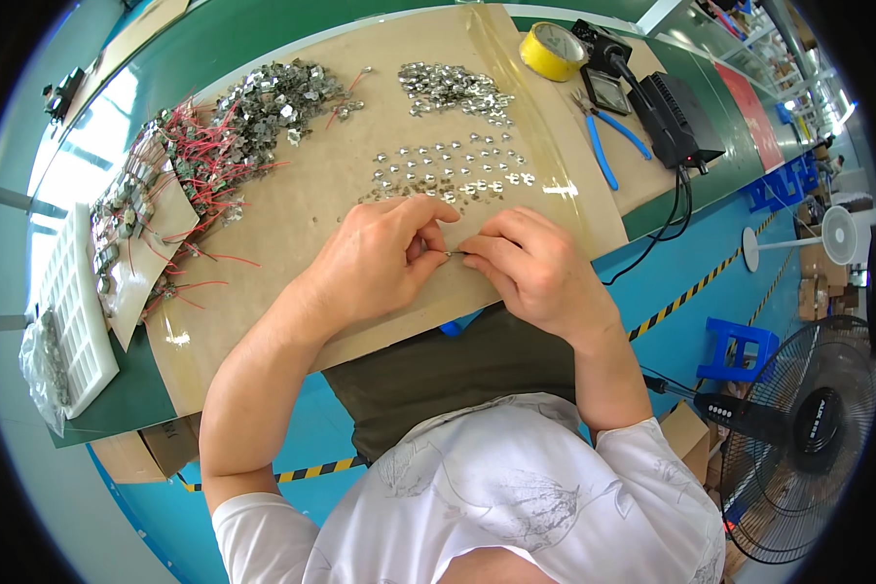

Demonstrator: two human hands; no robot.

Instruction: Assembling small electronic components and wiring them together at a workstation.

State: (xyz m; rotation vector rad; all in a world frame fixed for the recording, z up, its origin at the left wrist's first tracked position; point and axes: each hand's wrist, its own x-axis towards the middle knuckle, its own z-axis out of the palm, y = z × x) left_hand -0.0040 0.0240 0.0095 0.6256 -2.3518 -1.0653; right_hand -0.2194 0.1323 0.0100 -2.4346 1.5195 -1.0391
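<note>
Head view, left hand (384,248) and right hand (533,263), each grip pinching a tiny metal part (453,253), above the near side of the tabletop (297,219), silver pieces (472,157) in rows beyond, red-wired parts (204,156) left, blue-handled pliers (597,146) far right

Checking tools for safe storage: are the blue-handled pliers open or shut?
Open: the blue-handled pliers lie with their handles spread well apart.

We see a green table (131,389), a tan board (292,209), red wires (204,156), silver parts (448,88), blue-handled pliers (599,148), a yellow tape roll (551,60), a white tray (86,326), a blue floor (674,265) with yellow-and-black stripes (696,292), a blue stool (738,336), a black fan (821,420), our white shirt (526,477) with grey leaf print and our dark olive trousers (457,375).
</note>
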